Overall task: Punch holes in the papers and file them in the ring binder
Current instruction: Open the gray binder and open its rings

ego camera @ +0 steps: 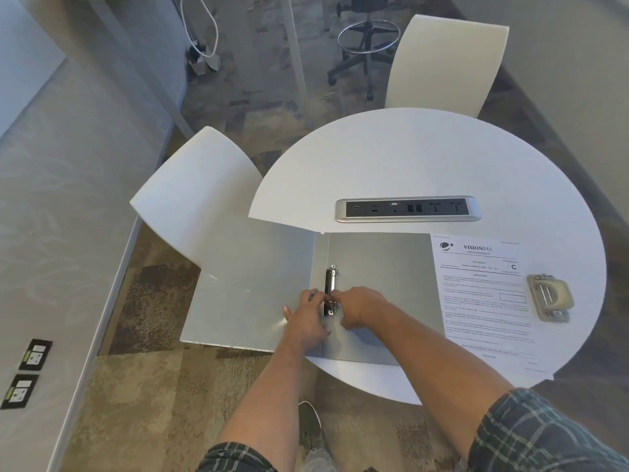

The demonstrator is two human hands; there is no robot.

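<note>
A grey ring binder point(252, 284) lies open on the round white table point(425, 158), its left cover hanging past the table edge. The metal ring mechanism point(331, 282) runs down its spine. My left hand point(306, 321) and my right hand point(357, 306) meet at the lower ring, each pinching one side of it with curled fingertips. Printed papers point(483, 301) headed VISIONIAS lie to the right of the binder. A metal hole punch point(549, 296) sits on the papers' right edge, untouched.
A grey power strip point(406, 209) is set into the table behind the binder. Two white chairs stand around the table, one at the left point(197, 192) and one at the back point(446, 63). An office stool point(367, 46) stands further back on the carpet.
</note>
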